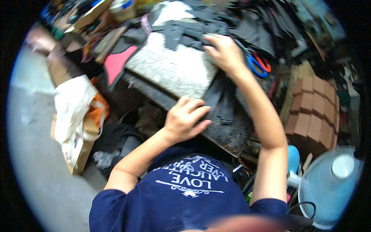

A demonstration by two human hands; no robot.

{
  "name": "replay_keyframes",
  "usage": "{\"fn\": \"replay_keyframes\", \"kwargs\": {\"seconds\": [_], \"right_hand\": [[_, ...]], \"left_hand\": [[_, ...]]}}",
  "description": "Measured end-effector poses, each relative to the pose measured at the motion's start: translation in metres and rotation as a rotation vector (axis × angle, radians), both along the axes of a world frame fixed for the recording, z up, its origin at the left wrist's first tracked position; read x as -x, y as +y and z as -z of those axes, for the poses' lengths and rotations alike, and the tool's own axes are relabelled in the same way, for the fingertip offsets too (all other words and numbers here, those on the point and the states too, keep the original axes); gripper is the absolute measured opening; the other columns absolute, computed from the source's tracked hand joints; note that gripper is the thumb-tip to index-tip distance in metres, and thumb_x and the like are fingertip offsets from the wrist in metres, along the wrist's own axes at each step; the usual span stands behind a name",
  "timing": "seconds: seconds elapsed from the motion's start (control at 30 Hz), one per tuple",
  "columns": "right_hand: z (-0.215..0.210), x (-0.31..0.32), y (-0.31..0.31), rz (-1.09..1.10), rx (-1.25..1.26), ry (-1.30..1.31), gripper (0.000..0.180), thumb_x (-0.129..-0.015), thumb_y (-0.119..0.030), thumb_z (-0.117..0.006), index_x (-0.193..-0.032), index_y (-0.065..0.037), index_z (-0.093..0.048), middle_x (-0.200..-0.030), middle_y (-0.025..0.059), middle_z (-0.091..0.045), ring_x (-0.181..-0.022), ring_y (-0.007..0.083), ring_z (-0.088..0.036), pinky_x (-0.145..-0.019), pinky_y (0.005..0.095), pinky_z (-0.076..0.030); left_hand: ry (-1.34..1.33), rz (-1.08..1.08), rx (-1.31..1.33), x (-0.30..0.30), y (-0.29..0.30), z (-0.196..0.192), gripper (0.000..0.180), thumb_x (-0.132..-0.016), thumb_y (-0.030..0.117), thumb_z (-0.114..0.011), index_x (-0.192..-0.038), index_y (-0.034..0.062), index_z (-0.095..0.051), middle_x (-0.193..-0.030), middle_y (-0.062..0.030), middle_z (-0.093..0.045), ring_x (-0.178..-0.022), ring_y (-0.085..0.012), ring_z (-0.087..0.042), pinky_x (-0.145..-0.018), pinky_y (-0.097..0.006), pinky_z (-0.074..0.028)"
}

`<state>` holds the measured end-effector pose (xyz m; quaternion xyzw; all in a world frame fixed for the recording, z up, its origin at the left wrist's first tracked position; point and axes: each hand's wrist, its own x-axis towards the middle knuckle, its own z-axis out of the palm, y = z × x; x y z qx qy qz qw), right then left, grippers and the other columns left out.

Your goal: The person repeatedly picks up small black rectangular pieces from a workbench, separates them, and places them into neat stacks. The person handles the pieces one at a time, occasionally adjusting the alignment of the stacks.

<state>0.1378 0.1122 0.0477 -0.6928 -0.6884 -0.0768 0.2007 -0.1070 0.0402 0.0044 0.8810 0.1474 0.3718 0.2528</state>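
Observation:
My left hand (186,119) is at the near edge of a pale speckled slab (170,65), its fingers apart and holding nothing. Farther off, my right hand (226,54) reaches over the slab's right side. Its thumb and index finger are apart beside a heap of dark grey, flat cut pieces (174,34), and I see nothing gripped between them. Scissors with blue and red handles (257,65) lie just right of that hand. More dark strips (224,100) hang or lie between the slab and my right forearm.
A pink piece with a dark border (118,63) lies left of the slab. A white cloth bag (75,104) stands at the left. Stacked brown blocks (313,104) and a blue fan (332,185) are at the right. Dark sheets (253,33) lie at the back.

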Motion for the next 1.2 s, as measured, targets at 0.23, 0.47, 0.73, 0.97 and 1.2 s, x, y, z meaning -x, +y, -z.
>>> {"fn": "replay_keyframes", "kwargs": {"seconds": [0.23, 0.47, 0.73, 0.97, 1.2], "right_hand": [[0.013, 0.006, 0.023, -0.004, 0.015, -0.139, 0.020, -0.083, -0.022, -0.074, -0.100, -0.010, -0.075, -0.101, 0.0089, -0.068, -0.103, 0.0289, -0.065, -0.089, 0.0401, -0.055], [-0.001, 0.009, 0.000, -0.021, -0.107, 0.073, 0.014, -0.087, -0.022, -0.069, -0.093, -0.010, -0.074, -0.087, 0.0112, -0.073, -0.080, 0.0285, -0.073, -0.073, 0.0408, -0.057], [-0.072, 0.024, -0.049, -0.080, -0.337, 0.215, 0.010, -0.086, -0.015, -0.069, -0.091, -0.007, -0.069, -0.071, 0.0120, -0.068, -0.064, 0.0271, -0.069, -0.060, 0.0356, -0.053], [-0.065, 0.062, -0.108, -0.400, -0.144, -0.095, 0.014, -0.074, -0.020, -0.069, -0.074, -0.013, -0.058, -0.077, 0.0039, -0.060, -0.078, 0.0230, -0.066, -0.063, 0.0372, -0.054], [-0.061, 0.062, -0.124, -0.330, 0.013, 0.264, 0.031, -0.082, -0.039, -0.077, -0.092, -0.012, -0.066, -0.089, 0.0076, -0.066, -0.083, 0.0271, -0.067, -0.069, 0.0393, -0.055]], "left_hand": [[-0.042, 0.013, 0.047, -0.004, 0.002, -0.007, 0.030, -0.072, 0.005, -0.078, -0.102, 0.0046, -0.071, -0.102, -0.0111, -0.067, -0.091, -0.0313, -0.060, -0.081, -0.040, -0.050], [-0.058, 0.042, 0.152, 0.001, 0.005, -0.005, 0.029, -0.074, 0.001, -0.075, -0.102, 0.0033, -0.070, -0.101, -0.0116, -0.068, -0.090, -0.0307, -0.060, -0.082, -0.038, -0.049], [-0.296, 0.137, 1.149, -0.002, 0.017, -0.020, 0.036, -0.102, 0.013, -0.054, -0.135, -0.0034, -0.055, -0.125, -0.0153, -0.063, -0.096, -0.0159, -0.063, -0.078, -0.027, -0.053], [-0.503, 0.390, 1.592, -0.017, 0.042, -0.019, 0.047, -0.106, 0.018, -0.049, -0.147, -0.0039, -0.039, -0.120, -0.0155, -0.067, -0.100, -0.0183, -0.069, -0.081, -0.031, -0.059], [-0.382, 0.205, 1.576, -0.015, 0.036, -0.019, 0.030, -0.105, 0.014, -0.049, -0.128, -0.0034, -0.057, -0.097, -0.0104, -0.070, -0.079, -0.0143, -0.070, -0.070, -0.026, -0.059]]}}
